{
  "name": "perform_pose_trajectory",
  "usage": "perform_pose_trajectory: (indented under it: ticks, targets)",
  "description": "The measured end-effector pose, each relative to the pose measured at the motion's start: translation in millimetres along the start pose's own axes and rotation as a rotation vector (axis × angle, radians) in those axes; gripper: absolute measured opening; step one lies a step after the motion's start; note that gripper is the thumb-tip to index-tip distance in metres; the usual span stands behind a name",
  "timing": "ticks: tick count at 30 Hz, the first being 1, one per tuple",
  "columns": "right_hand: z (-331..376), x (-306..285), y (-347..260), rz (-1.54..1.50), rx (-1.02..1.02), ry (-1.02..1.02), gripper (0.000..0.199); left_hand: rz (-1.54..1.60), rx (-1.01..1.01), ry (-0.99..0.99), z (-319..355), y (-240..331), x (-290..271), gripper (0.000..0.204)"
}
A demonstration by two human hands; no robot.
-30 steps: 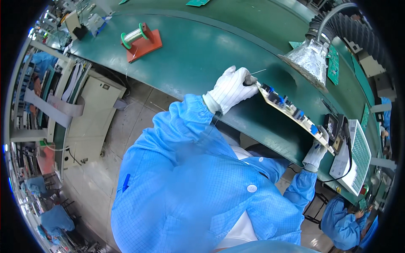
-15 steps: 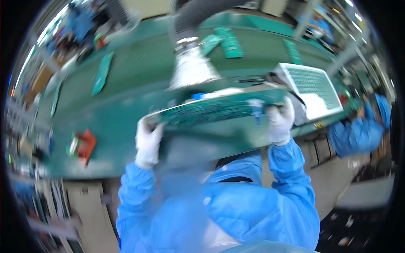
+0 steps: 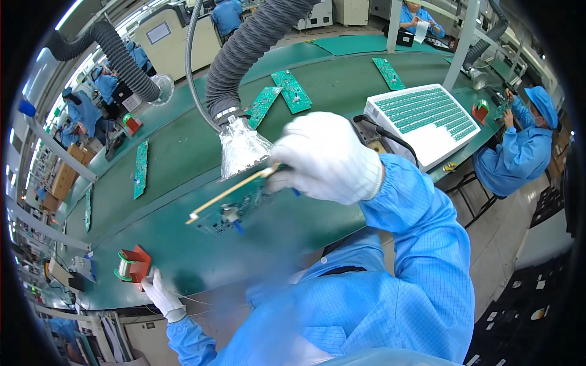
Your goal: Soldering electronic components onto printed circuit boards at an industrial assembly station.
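My right hand [image 3: 326, 158], in a white glove, is closed on one end of a circuit board [image 3: 231, 213] with a pale yellow edge. The board is tilted over the bench, its near part lost in a bluish blur. Farther left, my gloved left hand [image 3: 162, 296] is at the bench's front edge, fingertips drawn together beside a red stand [image 3: 141, 259]. That stand bears a spool of solder wire [image 3: 124, 268]. Thin wire runs out beside the left hand and appears pinched in its fingers, though the fingertips are partly hidden.
A foil-wrapped extraction nozzle [image 3: 243, 146] hangs just beyond the board. Behind my right hand stands a white box with a green slotted top [image 3: 424, 116]; a black cable [image 3: 397, 139] runs beside it. Several green boards [image 3: 293, 91] lie on the belt. A co-worker [image 3: 522, 149] sits at right.
Both hands held the board by its ends before. My left hand has let go and moved down-left to the solder spool. The right hand has moved left and the board is tilted differently.
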State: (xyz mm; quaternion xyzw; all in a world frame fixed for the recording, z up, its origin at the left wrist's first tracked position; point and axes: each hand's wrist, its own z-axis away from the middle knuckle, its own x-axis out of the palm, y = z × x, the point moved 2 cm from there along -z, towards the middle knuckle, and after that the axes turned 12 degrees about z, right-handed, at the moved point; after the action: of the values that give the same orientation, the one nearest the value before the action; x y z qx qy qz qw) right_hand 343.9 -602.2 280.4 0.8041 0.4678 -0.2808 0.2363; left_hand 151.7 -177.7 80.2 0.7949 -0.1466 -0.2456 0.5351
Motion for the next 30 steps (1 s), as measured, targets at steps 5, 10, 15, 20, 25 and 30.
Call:
perform_pose_trajectory:
  ticks: [5,10,15,20,25,30]
  targets:
    - [-37.7,25.9,-16.3,0.127,-0.117,0.046,0.028,0.442,0.259,-0.159,20.1,142.6,74.3,0.024]
    - [-50.2,51.2,-32.2,0.340,-0.222,-0.083,0.035,0.537,0.935,-0.249,21.6,199.1,133.6,0.045]
    - [-45.7,21.9,-7.6,0.047,0.076,0.039,0.055,0.278,0.680,-0.255,11.7,205.0,146.3,0.035]
    - [-3.3,66.7,21.0,-0.508,0.243,-0.153,0.072,0.323,0.749,-0.274,16.2,204.9,152.7,0.038]
    - [-0.7,91.8,6.8,-0.505,0.124,-0.072,0.035,0.384,0.639,-0.254,8.4,204.9,158.2,0.043]
    - [-1.7,83.1,0.9,-0.410,0.041,0.139,0.017,0.434,0.608,-0.295,-4.3,203.9,168.8,0.047]
